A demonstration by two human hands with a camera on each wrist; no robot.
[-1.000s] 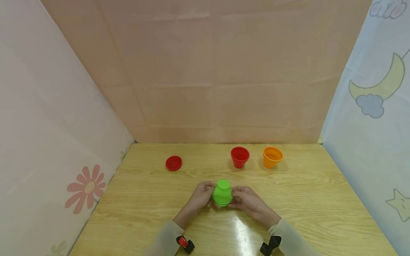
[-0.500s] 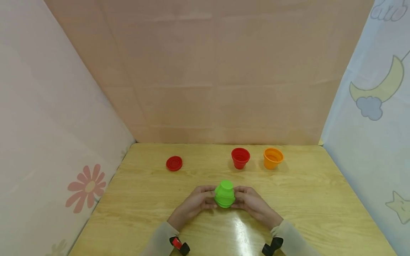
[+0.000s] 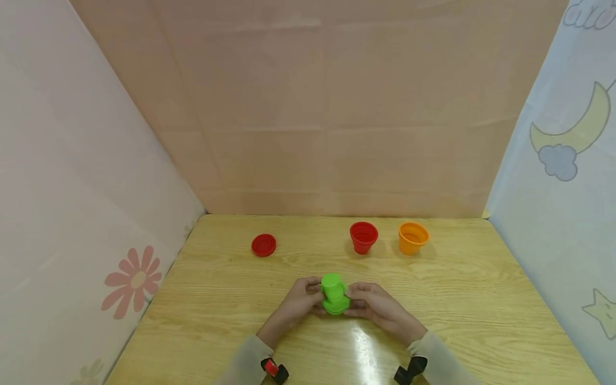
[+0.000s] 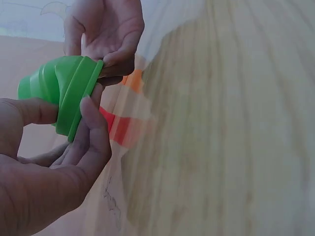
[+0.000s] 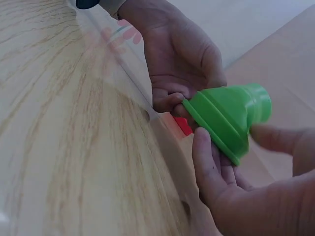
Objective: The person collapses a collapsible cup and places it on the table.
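Note:
Between both hands is a green collapsible cup (image 3: 335, 295), held with its narrow base upward and its wide rim below. My left hand (image 3: 297, 303) pinches it from the left, thumb on the wall and fingers at the rim. From the other side my right hand (image 3: 380, 307) grips it the same way. In the left wrist view the cup (image 4: 74, 88) has a rippled wall, part pushed out and part folded. The right wrist view shows the wall of the cup (image 5: 229, 115) bent on one side near the right thumb.
Toward the back of the wooden table (image 3: 216, 289) stand an upright red cup (image 3: 363, 238) and an orange cup (image 3: 413, 238). A flat red folded cup (image 3: 263, 245) lies farther left. Cloth walls enclose the table at the back and sides.
The green cup has become narrower at the top, with its base section standing out more and tilting left. Both hands keep hold, with fingers shifting slightly around it.

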